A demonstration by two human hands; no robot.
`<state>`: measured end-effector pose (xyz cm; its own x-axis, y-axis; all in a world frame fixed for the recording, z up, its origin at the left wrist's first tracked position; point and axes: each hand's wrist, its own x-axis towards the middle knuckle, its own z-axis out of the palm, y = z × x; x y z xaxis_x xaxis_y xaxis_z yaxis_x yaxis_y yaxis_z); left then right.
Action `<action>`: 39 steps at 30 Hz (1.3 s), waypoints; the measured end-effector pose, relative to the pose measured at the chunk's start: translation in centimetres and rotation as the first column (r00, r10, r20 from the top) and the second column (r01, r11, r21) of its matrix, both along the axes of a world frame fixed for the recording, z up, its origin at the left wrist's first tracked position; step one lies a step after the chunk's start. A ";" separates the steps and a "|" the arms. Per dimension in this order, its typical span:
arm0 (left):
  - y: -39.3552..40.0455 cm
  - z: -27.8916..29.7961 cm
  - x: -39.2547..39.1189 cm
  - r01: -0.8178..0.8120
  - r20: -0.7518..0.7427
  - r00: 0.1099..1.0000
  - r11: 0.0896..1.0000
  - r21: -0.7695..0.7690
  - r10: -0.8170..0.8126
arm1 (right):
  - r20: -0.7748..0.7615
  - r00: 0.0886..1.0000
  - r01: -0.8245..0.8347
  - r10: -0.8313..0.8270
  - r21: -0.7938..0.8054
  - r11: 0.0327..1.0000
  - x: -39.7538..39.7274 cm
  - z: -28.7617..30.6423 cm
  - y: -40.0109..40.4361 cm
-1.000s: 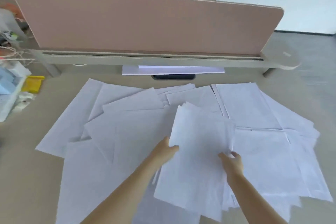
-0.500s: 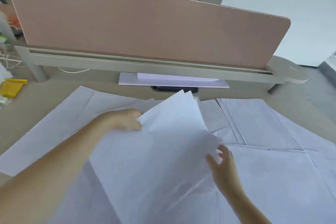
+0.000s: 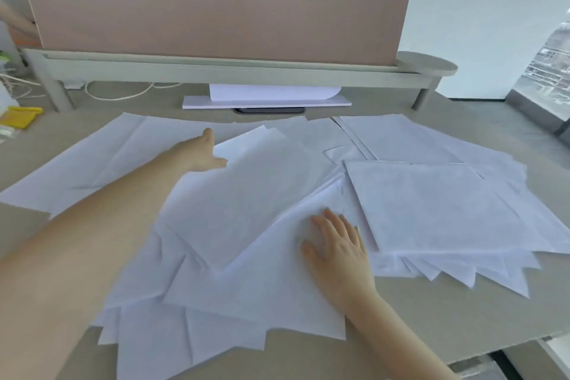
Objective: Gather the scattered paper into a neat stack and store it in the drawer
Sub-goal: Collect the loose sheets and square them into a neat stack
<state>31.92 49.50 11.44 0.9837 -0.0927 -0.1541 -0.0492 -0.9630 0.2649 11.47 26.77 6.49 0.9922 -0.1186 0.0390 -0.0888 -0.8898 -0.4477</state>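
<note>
While most of the desk (image 3: 456,311) is covered, the scattered paper (image 3: 431,207) is spread in overlapping sheets from the far left to the right edge, with corners fanned out over the near side. Bare desk is left only in a strip at the near right and along the far edge below the shelf (image 3: 234,69). A small tilted pile (image 3: 246,200) lies on top at the centre. Its far left corner is pinched by the left hand (image 3: 200,154) (thumb on top, fingers hidden beneath). The right hand (image 3: 337,244) is laid flat on the sheets just right of that pile, fingers straight and spread. A pink divider panel (image 3: 216,9) stands behind the shelf.
</note>
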 end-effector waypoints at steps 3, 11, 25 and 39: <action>1.0 1.6 -0.7 -0.063 -0.111 0.993 0.984 -0.168 0.044 | 0.060 0.997 0.042 -0.044 0.032 0.999 0.1 0.2 0.2; 2.2 -1.7 -5.8 -0.199 -0.270 0.963 0.710 -0.675 0.013 | -0.066 0.959 0.237 -0.275 0.718 0.654 2.4 2.0 0.1; -1.9 -1.4 -9.8 -0.435 -0.454 0.889 0.417 -0.798 0.059 | -0.107 0.949 0.246 -0.295 0.838 0.487 3.1 3.3 -1.3; 3.7 -1.3 -9.2 -0.358 -0.177 0.835 0.270 -0.894 0.522 | 0.147 0.989 -0.069 0.006 0.423 0.904 6.3 3.5 5.6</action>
<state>22.76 53.17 10.11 0.9187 0.3634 -0.1544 0.1928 -0.0717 0.9786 17.81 32.40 9.97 0.9844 -0.1177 0.1308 0.0317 -0.6127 -0.7897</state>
